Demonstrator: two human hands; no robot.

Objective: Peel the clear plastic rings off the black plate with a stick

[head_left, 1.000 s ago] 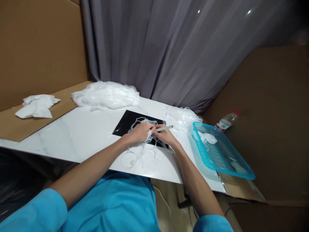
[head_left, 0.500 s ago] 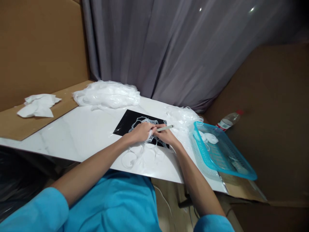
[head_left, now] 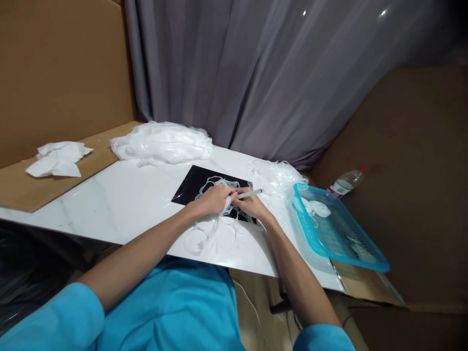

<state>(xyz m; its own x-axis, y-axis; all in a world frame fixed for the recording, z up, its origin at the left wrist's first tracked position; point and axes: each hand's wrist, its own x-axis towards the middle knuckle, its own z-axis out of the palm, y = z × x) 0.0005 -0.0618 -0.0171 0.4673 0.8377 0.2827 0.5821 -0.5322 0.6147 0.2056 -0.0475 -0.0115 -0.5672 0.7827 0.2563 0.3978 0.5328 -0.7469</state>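
Note:
My left hand [head_left: 216, 199] is closed on thin white cords [head_left: 227, 207], and some of their loops hang down toward the table's front edge. Close against it, my right hand [head_left: 251, 204] grips a slim pale pen-like tool [head_left: 250, 193] with a dark end pointing right. The tool's other end is hidden between the fingers, so I cannot tell its exact kind. Both hands are over a black sheet [head_left: 187, 186], where more tangled white cord lies. Further loose loops [head_left: 195, 241] spread on the white table in front of the sheet.
A large bundle of white cords [head_left: 161, 142] lies at the back left, and a looser heap [head_left: 278, 175] at the back right. To the right stand a blue basket [head_left: 351, 261] holding white cord bundles and a bottle [head_left: 349, 182]. Crumpled tissue [head_left: 58, 158] rests on cardboard at left.

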